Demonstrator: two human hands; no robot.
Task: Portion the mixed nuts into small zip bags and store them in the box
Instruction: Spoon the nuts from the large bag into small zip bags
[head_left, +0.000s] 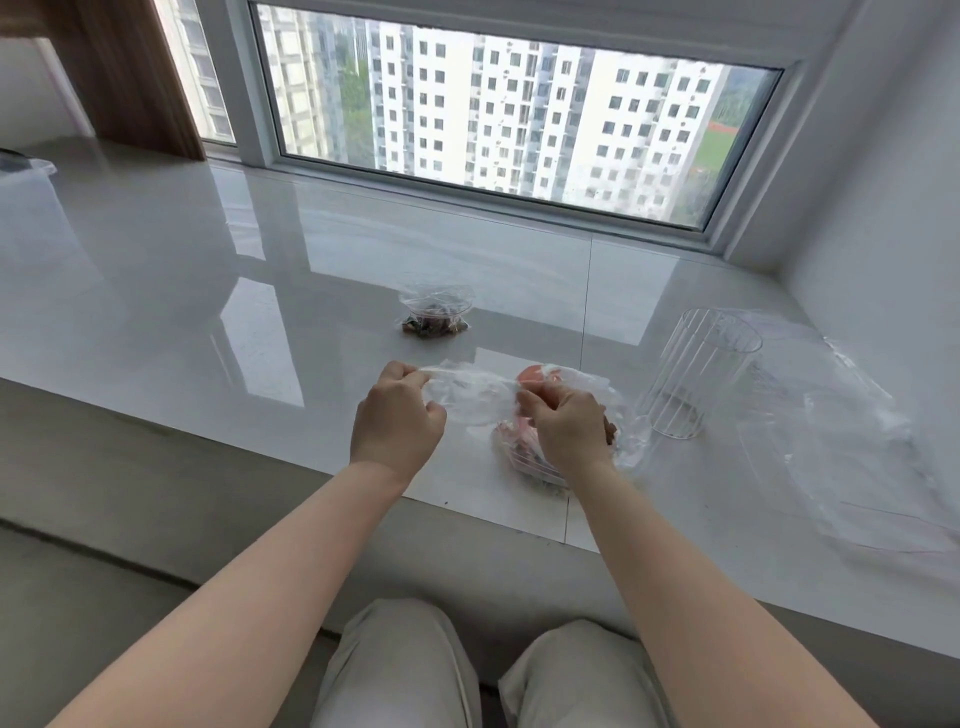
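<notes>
I hold a small clear zip bag (470, 392) stretched between both hands just above the sill. My left hand (397, 418) pinches its left top corner and my right hand (566, 423) pinches its right top corner. Under my right hand lies a larger clear pack with red print (532, 457), with dark nuts showing through at its lower edge. A small zip bag with nuts in it (436, 314) rests farther back on the white sill (208, 291). I cannot tell whether the held bag has nuts in it.
A clear ribbed plastic box (696, 374) stands at the right. Loose clear plastic bags (852, 441) are spread beyond it toward the right wall. A window runs along the back. My knees are below the sill's front edge.
</notes>
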